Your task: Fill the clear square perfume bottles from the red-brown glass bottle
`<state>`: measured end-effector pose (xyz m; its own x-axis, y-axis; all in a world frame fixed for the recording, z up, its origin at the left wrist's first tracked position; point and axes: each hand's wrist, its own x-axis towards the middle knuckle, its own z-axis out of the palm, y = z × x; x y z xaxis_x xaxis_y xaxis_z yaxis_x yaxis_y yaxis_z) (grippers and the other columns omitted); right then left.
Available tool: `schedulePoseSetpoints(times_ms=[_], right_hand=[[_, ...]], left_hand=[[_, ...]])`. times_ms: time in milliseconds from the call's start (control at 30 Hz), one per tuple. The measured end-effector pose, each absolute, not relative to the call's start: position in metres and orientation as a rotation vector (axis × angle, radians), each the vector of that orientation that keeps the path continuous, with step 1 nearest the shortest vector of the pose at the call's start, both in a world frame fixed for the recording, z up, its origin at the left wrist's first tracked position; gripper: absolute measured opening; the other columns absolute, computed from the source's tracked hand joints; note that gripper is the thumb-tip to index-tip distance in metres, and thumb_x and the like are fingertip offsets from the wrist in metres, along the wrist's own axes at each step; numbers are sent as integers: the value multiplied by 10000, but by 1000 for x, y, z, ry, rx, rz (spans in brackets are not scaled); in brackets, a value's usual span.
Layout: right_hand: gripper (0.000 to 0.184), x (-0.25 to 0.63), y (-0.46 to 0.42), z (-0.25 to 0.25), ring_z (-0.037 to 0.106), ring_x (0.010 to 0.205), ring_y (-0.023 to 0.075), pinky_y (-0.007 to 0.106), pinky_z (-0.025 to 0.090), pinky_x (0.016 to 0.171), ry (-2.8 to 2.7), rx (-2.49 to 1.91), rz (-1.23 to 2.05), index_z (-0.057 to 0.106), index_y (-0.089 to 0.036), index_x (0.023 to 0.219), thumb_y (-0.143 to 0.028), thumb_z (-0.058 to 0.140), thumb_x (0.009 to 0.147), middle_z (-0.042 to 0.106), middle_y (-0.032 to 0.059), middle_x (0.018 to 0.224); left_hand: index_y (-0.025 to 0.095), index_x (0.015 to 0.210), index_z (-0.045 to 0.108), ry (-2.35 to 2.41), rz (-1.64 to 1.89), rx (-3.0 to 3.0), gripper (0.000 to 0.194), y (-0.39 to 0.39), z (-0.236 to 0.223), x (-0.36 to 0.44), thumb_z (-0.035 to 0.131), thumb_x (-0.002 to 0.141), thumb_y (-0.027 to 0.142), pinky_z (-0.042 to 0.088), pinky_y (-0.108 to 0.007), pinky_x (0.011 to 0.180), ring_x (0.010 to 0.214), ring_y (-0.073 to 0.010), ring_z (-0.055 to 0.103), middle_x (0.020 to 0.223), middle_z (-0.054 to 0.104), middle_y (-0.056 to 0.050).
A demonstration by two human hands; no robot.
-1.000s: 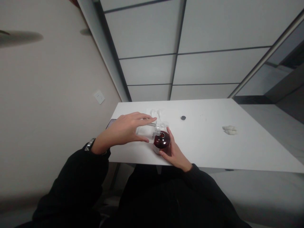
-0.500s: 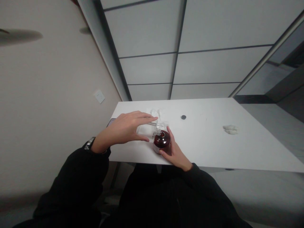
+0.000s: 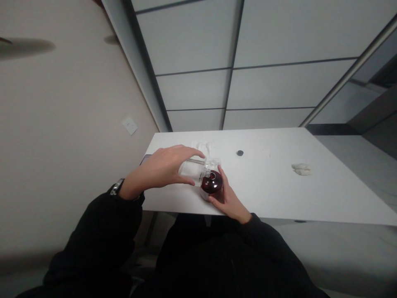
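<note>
My left hand (image 3: pixel 164 167) grips a clear plastic container (image 3: pixel 192 170), tilted on its side so its mouth points at a dark red rounded object (image 3: pixel 211 183). That dark red object sits near the front edge of the white table (image 3: pixel 273 186). My right hand (image 3: pixel 228 198) wraps around its right and near side, fingers curled against it. A watch shows on my left wrist. What is inside the clear container cannot be made out.
A small black round disc (image 3: pixel 240 153) lies further back on the table. A crumpled white wad (image 3: pixel 301 169) rests to the right. More white crumpled material (image 3: pixel 205 146) sits behind my hands. A dark flat thing (image 3: pixel 145 159) peeks out at the table's left edge, by the wall.
My left hand has tipped the clear container a little more and lifted it slightly. The right hand and the dark red object have stayed in place.
</note>
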<state>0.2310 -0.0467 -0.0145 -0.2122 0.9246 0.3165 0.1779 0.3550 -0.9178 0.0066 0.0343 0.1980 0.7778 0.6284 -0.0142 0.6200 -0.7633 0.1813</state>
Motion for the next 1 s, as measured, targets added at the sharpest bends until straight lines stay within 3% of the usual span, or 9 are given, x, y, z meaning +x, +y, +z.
schedulePoseSetpoints(times_ms=[1000], right_hand=[[1053,231,-48,-13,438,1565,372,604,320,1303,-1661,-996,928,1,-238,1733,-545,675,985,422,193,1694]], left_hand=[[296,1407,625,907,88,2861,550,33,205,7,813,911,441,474,-360,1089,1362,-272,631,1467,694,-36]])
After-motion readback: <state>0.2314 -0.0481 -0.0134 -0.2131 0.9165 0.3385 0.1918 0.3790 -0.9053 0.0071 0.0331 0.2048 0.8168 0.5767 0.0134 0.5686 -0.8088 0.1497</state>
